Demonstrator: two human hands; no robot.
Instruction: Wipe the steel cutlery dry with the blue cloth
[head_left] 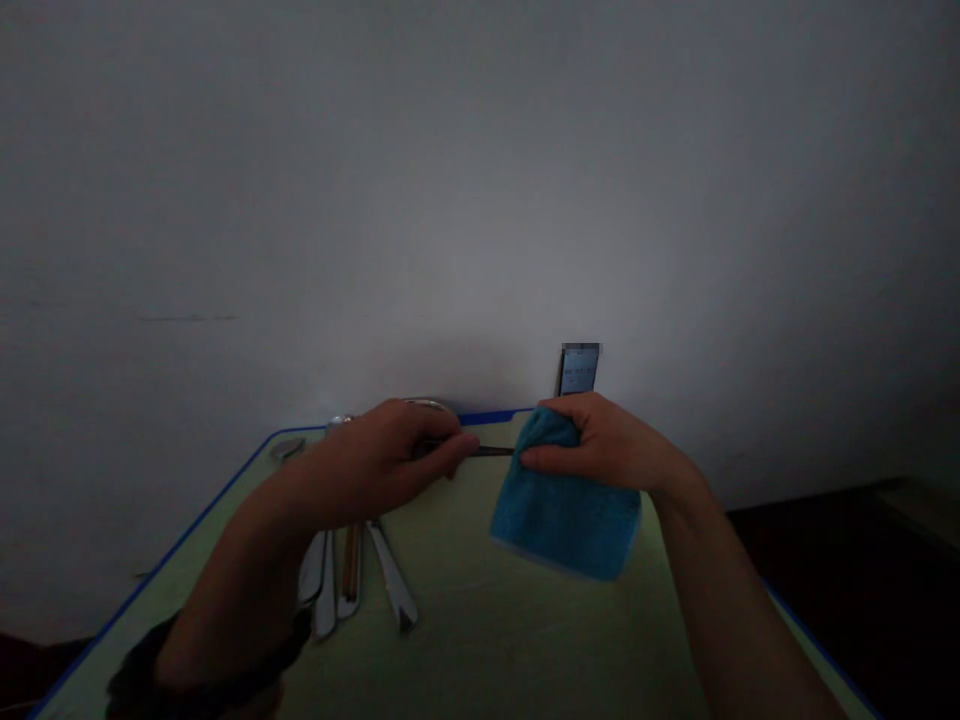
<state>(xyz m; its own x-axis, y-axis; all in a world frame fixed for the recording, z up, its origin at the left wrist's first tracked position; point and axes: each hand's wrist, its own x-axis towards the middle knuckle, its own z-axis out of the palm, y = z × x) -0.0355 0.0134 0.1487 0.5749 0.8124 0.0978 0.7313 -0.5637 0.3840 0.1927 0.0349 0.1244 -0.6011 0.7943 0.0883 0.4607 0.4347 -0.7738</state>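
My left hand point(390, 455) is closed around one end of a thin dark utensil point(491, 451) held level above the table. My right hand point(600, 445) grips a blue cloth point(562, 515) that is wrapped round the utensil's other end and hangs down below it. Which kind of utensil it is stays hidden by the hand and cloth.
Several pieces of cutlery point(352, 575) lie side by side on the pale green table point(480, 640) with a blue edge. A metal bowl rim point(431, 405) shows behind my left hand. A phone point(579, 368) leans against the grey wall.
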